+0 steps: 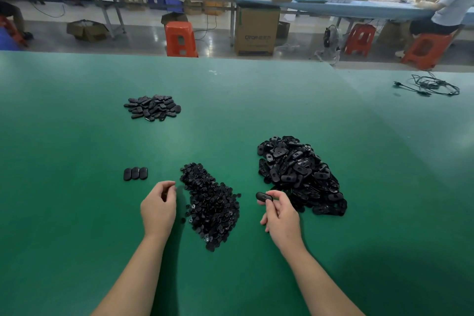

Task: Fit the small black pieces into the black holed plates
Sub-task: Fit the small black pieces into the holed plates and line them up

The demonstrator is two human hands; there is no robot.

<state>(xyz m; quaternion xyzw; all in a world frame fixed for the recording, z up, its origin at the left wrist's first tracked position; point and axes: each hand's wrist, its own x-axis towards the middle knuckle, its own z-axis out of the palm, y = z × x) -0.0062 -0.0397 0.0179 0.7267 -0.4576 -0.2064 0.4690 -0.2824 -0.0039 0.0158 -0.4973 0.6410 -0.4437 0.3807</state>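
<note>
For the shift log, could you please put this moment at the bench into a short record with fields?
surface: green table
left hand: fingers curled at the edge of the small pieces; contents unclear
right hand: pinches one plate
plate pile: right of the small pieces
row of three plates: left of the left hand
far pile: back left
cable: far right
</note>
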